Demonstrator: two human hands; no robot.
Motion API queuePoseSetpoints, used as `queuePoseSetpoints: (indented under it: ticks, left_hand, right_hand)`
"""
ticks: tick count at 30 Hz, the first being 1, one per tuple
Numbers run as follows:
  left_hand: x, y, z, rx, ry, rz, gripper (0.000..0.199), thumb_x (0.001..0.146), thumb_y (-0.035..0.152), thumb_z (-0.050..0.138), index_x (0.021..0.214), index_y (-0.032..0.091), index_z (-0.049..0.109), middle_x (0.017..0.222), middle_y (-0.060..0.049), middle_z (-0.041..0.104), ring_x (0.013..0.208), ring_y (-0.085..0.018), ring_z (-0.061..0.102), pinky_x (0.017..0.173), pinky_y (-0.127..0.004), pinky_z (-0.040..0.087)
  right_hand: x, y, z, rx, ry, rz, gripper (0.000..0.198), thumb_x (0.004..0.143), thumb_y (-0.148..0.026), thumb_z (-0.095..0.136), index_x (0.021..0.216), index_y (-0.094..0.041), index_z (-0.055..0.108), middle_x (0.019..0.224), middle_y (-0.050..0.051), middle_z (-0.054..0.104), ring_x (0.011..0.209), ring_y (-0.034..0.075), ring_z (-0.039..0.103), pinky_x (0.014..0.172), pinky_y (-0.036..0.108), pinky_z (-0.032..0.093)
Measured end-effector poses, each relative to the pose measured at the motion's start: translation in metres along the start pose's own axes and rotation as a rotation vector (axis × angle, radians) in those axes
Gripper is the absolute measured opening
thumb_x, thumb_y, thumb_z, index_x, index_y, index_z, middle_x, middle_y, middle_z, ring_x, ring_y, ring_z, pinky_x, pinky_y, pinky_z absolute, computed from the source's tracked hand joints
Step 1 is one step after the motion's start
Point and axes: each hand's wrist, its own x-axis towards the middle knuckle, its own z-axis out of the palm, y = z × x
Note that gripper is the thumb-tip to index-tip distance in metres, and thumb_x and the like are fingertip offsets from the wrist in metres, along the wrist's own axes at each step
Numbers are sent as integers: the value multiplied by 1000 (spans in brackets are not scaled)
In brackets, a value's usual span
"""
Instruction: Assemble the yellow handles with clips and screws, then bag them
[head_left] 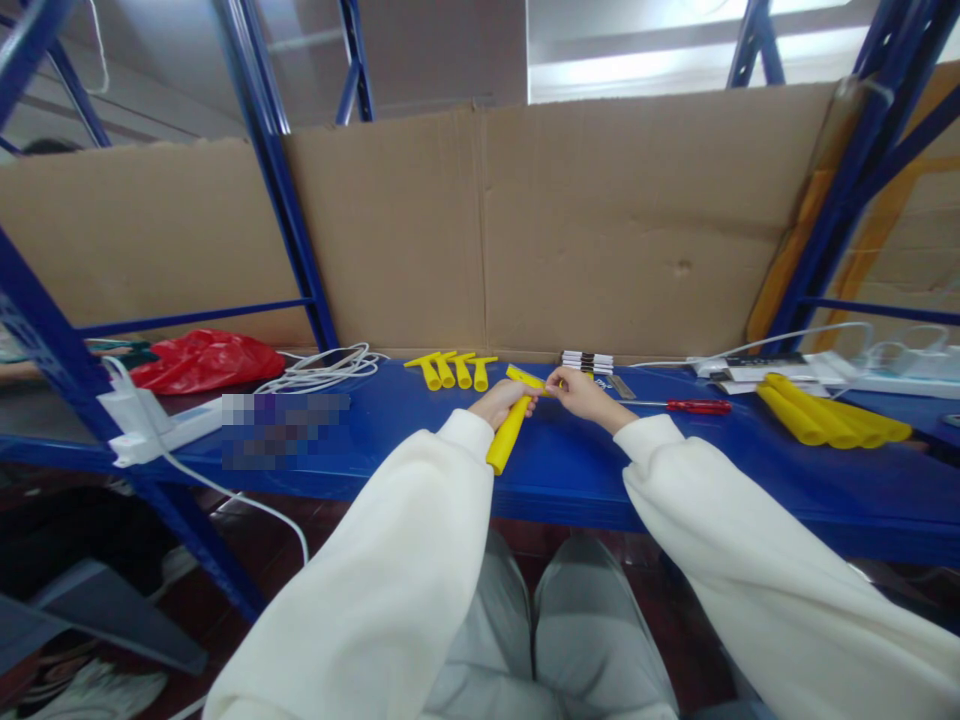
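My left hand (496,402) is closed around a yellow T-shaped scraper (508,440), near where its thick round handle meets the flat crosspiece. The handle points down toward the desk's front edge. At the right end of the crosspiece, the fingers of my right hand (581,393) are pinched together; whether a small part sits between them is too small to tell. Beyond my left hand, several similar yellow T-shaped scrapers (463,372) lie in a row. A bundled stack of small white packets (587,361) lies just behind my right hand.
A red-handled screwdriver (697,407) lies right of my hands. Several yellow tubular handles (825,412) are grouped at the right. On the left are a red plastic bag (210,360), coiled white cable (330,368) and a power strip (187,425). Cardboard (600,220) walls off the blue desk's back.
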Motion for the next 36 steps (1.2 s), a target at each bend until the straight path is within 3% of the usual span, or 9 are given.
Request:
queuePoseSetpoints:
  ticks: [8,20,25,30,36]
  left_hand:
    - [-3,2,2,46,-5,-1,32,88,-1,54,59,12,53,43,2,48,37,-5,43,38,-15,34]
    - [-2,1,1,51,-24,7,25,81,2,66,62,13,54,46,3,49,39,-6,44,38,-16,35]
    - [-3,2,1,71,-16,8,27,81,1,65,60,13,53,45,3,48,38,-6,43,39,-17,35]
    - [-4,3,1,31,5,9,24,80,0,67,63,12,55,49,2,51,38,-5,43,38,-17,34]
    - [1,7,-6,-4,106,-10,27,82,1,65,61,13,53,46,3,48,39,-5,42,40,-16,34]
  right_hand:
    - [4,12,2,245,-4,108,8,69,-16,57,63,-20,54,67,-1,61,69,16,56,77,33,48]
    - [3,17,2,273,49,196,15,67,-22,68,74,-21,54,78,-1,61,78,17,58,81,34,49]
    - [3,20,0,161,40,154,16,72,-25,67,76,-22,52,81,1,62,78,17,59,77,32,49]
    - [3,20,0,-91,50,82,15,80,-33,64,82,-20,57,91,7,67,86,20,61,79,34,49]
    - [2,16,-16,-412,52,209,24,92,-32,48,101,-19,66,109,14,69,107,28,60,90,42,47]
